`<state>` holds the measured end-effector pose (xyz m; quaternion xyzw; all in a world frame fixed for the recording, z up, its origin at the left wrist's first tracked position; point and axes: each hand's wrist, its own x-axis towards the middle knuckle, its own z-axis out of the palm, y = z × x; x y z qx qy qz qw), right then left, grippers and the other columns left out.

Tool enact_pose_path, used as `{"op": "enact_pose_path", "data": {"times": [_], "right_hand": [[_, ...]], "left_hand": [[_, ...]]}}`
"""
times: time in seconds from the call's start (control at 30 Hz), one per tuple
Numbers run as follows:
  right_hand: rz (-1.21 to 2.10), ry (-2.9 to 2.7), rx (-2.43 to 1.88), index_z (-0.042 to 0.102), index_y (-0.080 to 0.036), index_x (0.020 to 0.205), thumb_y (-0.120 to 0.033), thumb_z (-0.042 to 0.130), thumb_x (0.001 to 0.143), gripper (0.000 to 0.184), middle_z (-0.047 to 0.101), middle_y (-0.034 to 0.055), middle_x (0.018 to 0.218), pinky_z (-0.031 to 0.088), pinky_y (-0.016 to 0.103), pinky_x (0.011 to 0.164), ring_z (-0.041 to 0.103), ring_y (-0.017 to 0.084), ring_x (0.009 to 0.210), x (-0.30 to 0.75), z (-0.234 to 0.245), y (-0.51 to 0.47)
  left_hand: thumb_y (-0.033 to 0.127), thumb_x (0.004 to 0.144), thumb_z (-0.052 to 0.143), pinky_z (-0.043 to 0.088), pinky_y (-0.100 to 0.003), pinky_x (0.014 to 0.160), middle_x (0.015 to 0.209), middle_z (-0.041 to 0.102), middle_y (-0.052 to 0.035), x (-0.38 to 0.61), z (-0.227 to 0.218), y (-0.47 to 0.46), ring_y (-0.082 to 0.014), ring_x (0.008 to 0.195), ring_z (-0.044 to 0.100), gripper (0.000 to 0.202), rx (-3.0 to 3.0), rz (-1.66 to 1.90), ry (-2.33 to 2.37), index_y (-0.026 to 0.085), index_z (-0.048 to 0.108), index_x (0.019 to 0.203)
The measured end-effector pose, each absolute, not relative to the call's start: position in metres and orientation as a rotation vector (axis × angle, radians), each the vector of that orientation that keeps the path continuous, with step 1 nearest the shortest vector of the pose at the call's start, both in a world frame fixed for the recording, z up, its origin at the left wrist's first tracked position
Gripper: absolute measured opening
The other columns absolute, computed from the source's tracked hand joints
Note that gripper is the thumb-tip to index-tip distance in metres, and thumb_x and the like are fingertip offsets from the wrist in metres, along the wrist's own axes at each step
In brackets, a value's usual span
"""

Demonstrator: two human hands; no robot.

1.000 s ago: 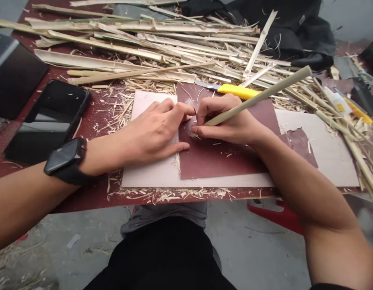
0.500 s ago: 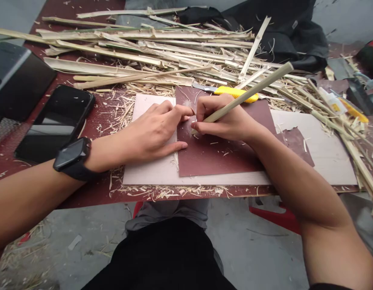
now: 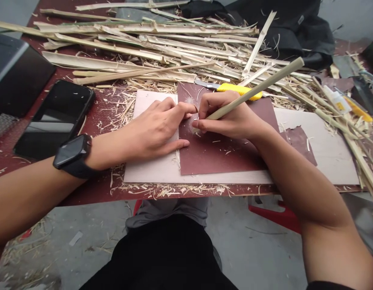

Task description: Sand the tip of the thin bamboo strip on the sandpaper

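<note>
My right hand (image 3: 225,114) grips a pale bamboo stick (image 3: 264,84) like a pen, its lower end pressed to a reddish-brown sheet of sandpaper (image 3: 228,155). The stick leans up and to the right. Around the covered lower tip, the sheet carries a whitish dusty patch and small shavings. My left hand (image 3: 162,127) lies with fingers apart over the sheet's left edge and a pale wooden board (image 3: 150,171) under it. That hand's index fingertip is close to my right fingers. Just behind the right hand rests a yellow utility knife (image 3: 239,90) with its blade out.
Split bamboo strips (image 3: 128,52) and shavings are heaped across the back of the dark red table (image 3: 98,189). A black phone (image 3: 53,121) and a dark box (image 3: 20,76) stand at left. Black cloth (image 3: 303,36) lies back right, near a small white bottle (image 3: 335,100).
The view has shifted slightly. The bamboo stick's upper end has swung a little to the right and leans lower. My left hand stays in place on the sheet.
</note>
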<state>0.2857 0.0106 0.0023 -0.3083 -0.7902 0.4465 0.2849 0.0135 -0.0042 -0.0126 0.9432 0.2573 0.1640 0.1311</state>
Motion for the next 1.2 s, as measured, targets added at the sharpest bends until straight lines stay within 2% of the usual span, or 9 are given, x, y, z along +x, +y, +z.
{"op": "enact_pose_path", "data": {"times": [0.2,0.33,0.5,0.67,0.8,1.0,1.2], "right_hand": [[1.185,-2.130,-0.844,0.059,-0.013,0.079,-0.008,0.086,0.086,0.028,0.068,-0.0029,0.068,0.034,0.016,0.054,0.054,0.001,0.061,0.2877,0.0037,0.0109],[1.236,-2.096,-0.825,0.057,-0.013,0.080,-0.018,0.085,0.091,0.030,0.068,-0.0031,0.070,0.033,0.016,0.053,0.054,0.001,0.060,0.2850,0.0037,0.0098],[1.127,-2.134,-0.857,0.056,-0.013,0.075,-0.010,0.082,0.087,0.028,0.064,-0.0042,0.068,0.032,0.015,0.054,0.050,0.000,0.062,0.2839,0.0047,0.0102],[1.241,-2.087,-0.863,0.058,-0.013,0.079,-0.017,0.085,0.089,0.029,0.068,-0.0025,0.070,0.034,0.016,0.053,0.055,0.001,0.061,0.2839,0.0055,0.0087],[1.203,-2.098,-0.875,0.057,-0.013,0.077,-0.008,0.084,0.085,0.028,0.067,-0.0035,0.069,0.031,0.016,0.052,0.052,0.000,0.060,0.2837,0.0043,0.0087],[1.212,-2.130,-0.852,0.060,-0.012,0.080,-0.020,0.089,0.090,0.031,0.064,-0.0032,0.068,0.033,0.018,0.056,0.051,0.001,0.064,0.2849,0.0058,0.0094],[1.148,-2.170,-0.846,0.059,-0.012,0.079,-0.016,0.086,0.090,0.029,0.061,-0.0049,0.067,0.031,0.018,0.057,0.048,0.000,0.063,0.2860,0.0070,0.0106]], "left_hand": [[0.044,0.110,0.060,0.057,-0.049,0.108,0.139,0.070,-0.0172,0.0118,-0.0105,-0.0021,-0.0311,0.126,0.063,0.057,2.769,0.441,0.708,0.016,0.041,0.157],[0.043,0.109,0.061,0.056,-0.048,0.108,0.141,0.069,-0.0180,0.0113,-0.0093,-0.0014,-0.0308,0.127,0.063,0.057,2.762,0.436,0.714,0.016,0.043,0.156],[0.043,0.110,0.061,0.055,-0.048,0.109,0.140,0.070,-0.0177,0.0127,-0.0096,-0.0021,-0.0309,0.127,0.062,0.058,2.767,0.431,0.716,0.015,0.042,0.157],[0.042,0.109,0.061,0.054,-0.047,0.107,0.141,0.069,-0.0176,0.0132,-0.0114,-0.0033,-0.0304,0.125,0.061,0.056,2.752,0.451,0.736,0.017,0.043,0.155],[0.043,0.109,0.060,0.055,-0.048,0.108,0.142,0.068,-0.0168,0.0125,-0.0119,-0.0035,-0.0311,0.126,0.062,0.057,2.748,0.448,0.747,0.019,0.042,0.157],[0.045,0.110,0.057,0.056,-0.050,0.110,0.141,0.068,-0.0163,0.0129,-0.0086,-0.0038,-0.0324,0.128,0.062,0.057,2.752,0.386,0.761,0.018,0.044,0.159],[0.046,0.111,0.056,0.054,-0.048,0.111,0.140,0.067,-0.0160,0.0130,-0.0098,-0.0049,-0.0305,0.128,0.060,0.060,2.774,0.416,0.768,0.018,0.043,0.163]]}}
